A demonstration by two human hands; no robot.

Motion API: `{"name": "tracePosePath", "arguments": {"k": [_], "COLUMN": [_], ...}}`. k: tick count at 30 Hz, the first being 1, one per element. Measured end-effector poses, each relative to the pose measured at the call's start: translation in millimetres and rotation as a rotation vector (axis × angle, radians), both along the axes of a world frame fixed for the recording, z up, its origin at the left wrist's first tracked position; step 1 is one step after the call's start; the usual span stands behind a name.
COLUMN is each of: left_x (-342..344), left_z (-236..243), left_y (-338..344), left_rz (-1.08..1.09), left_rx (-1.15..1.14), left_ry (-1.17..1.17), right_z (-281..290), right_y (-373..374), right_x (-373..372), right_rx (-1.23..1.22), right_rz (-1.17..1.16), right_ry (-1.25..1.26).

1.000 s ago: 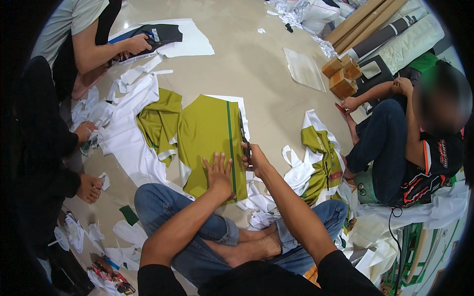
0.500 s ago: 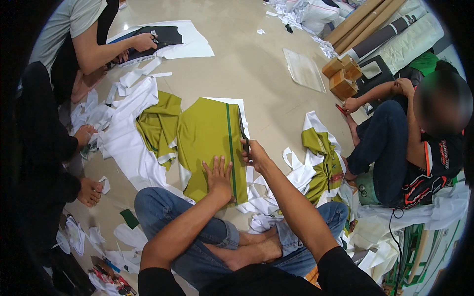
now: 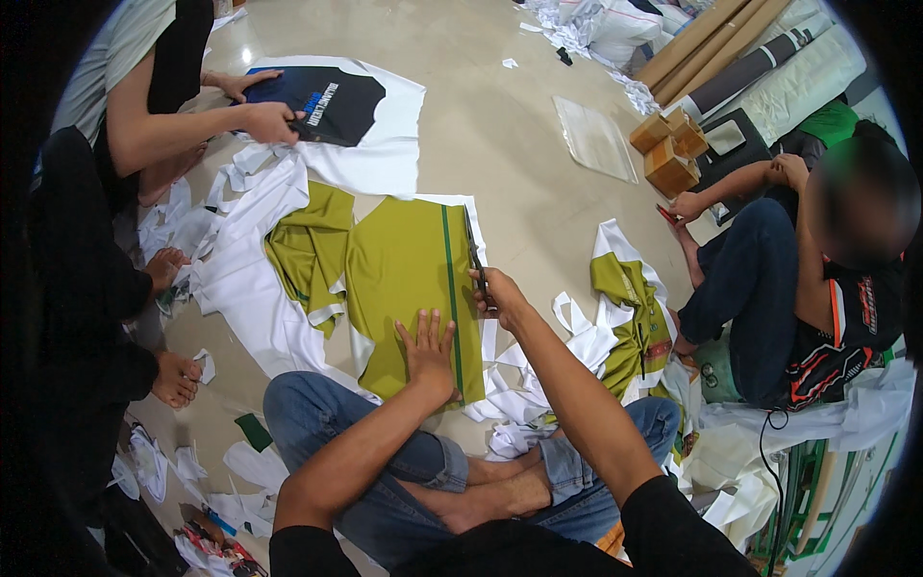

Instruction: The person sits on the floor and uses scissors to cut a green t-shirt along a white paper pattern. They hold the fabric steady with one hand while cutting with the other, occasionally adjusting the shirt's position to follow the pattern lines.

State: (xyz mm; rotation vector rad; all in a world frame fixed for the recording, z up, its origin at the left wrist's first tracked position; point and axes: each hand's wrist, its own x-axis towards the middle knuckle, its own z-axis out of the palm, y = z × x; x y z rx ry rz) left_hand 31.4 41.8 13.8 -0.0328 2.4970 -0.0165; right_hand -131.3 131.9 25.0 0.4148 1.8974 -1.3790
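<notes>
Fabric lies flat beneath the spread left fingers.

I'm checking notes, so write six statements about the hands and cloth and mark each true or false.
1. The left hand rests on the olive fabric panel. True.
2. The right hand holds dark scissors. True.
3. The left hand is clenched. False: it lies spread.
4. The scissors are at the panel's left edge. False: right edge.
5. A dark fabric piece lies on white cloth. True.
6. The panel is one plain colour. False: a dark green stripe runs near its right edge.
</notes>
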Motion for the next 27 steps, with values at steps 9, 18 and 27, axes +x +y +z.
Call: {"name": "tracePosePath", "arguments": {"k": [9, 18, 27], "left_x": [-0.2, -1.5, -14.0], "left_z": [-1.5, 3.3, 11.0], "left_y": [0.4, -1.1, -9.3], "left_rz": [0.001, 0.034, 0.351], "left_rx": [0.002, 0.026, 0.180], "left_ry": [0.017, -0.022, 0.130], "right_z": [-9.0, 6.0, -15.1], "right_y": [1.3, -9.4, 47.9], "right_x": [-23.3, -40.1, 4.7], "right_rx": [-0.019, -0.014, -0.200], "right_rz": [0.048, 0.063, -0.054], "right_ry": [-0.009, -0.050, 0.040]}}
